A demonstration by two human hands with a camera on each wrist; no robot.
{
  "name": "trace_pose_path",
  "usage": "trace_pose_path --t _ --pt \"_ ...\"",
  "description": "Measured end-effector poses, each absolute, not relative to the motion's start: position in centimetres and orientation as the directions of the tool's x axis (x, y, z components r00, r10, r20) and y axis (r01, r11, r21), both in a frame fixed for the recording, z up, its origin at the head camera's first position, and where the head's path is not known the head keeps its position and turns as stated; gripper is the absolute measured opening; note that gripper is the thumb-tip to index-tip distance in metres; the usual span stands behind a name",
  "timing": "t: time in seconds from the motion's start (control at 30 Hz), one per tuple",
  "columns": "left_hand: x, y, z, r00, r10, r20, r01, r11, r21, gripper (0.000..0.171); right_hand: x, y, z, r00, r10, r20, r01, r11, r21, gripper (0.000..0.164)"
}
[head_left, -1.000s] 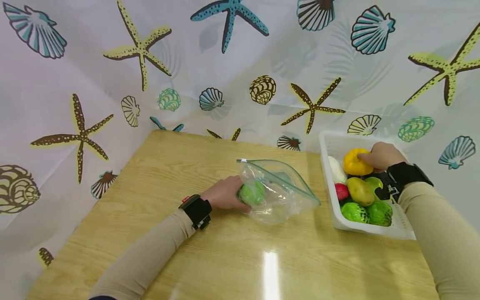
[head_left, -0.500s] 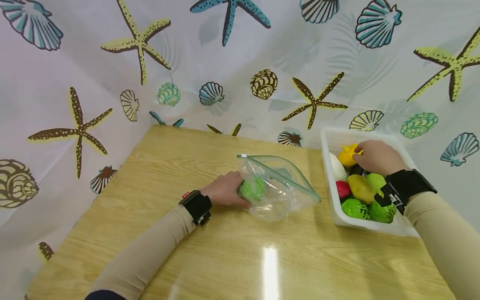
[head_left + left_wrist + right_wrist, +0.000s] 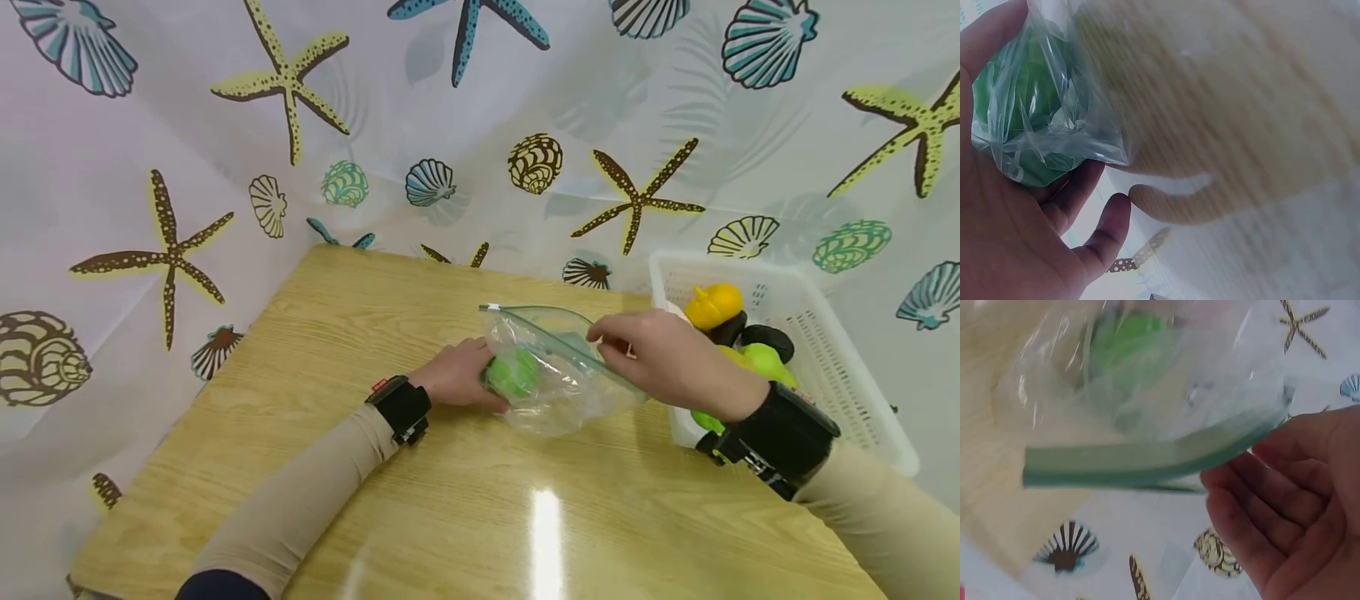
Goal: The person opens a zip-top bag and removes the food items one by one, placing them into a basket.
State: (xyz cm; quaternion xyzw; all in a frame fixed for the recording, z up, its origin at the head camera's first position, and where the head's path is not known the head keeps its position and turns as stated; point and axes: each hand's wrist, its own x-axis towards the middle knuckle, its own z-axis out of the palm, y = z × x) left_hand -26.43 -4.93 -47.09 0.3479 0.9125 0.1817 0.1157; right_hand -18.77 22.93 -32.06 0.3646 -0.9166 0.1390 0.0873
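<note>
A clear zip bag [image 3: 562,404] with a green rim [image 3: 1116,465] lies on the table, its mouth gaping to the right. Inside it sits a round green vegetable [image 3: 513,372]. My left hand [image 3: 461,379] curls its fingers round the bag's closed end and the vegetable, seen through the plastic in the left wrist view. My right hand [image 3: 671,358] is at the bag's mouth, fingers loosely bent and fingertips right at the rim; in the right wrist view nothing shows between them. A white slider [image 3: 492,307] sits at the rim's far left end.
A white plastic basket [image 3: 855,358] stands on the right with a yellow pepper-like vegetable [image 3: 716,306], a dark oval piece [image 3: 771,340], a light green one [image 3: 767,362] and others partly hidden by my right arm. A shell-and-starfish-printed cloth [image 3: 450,125] backs the wooden table [image 3: 375,308].
My right hand has let go of the yellow pepper-like vegetable in the basket and moved left to the bag's rim. My left hand has stayed at the bag.
</note>
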Motion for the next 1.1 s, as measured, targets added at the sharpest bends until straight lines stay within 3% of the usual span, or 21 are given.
trace_pose_path --t 0.2,0.37,0.77,1.1 --pt "-26.5 -4.7 -46.9 -0.733 0.675 -0.087 0.595 0.698 0.398 0.089 -19.6 20.7 -33.1 -0.633 -0.773 0.045 -0.747 0.594 -0.300 0.032" --pt "-26.4 -4.6 -46.7 -0.724 0.683 -0.092 0.607 0.695 0.386 0.090 -20.9 19.7 -34.2 -0.597 -0.798 -0.081 -0.763 0.596 -0.252 0.049" --pt "-26.3 -4.8 -46.9 -0.729 0.678 -0.095 0.602 0.700 0.384 0.093 -22.7 17.7 -36.1 -0.550 -0.820 -0.159 -0.796 0.572 -0.196 0.046" --pt "-26.2 -4.8 -46.8 -0.734 0.672 -0.099 0.597 0.708 0.377 0.097 -24.1 17.0 -36.9 -0.475 -0.870 -0.131 -0.853 0.491 -0.174 0.038"
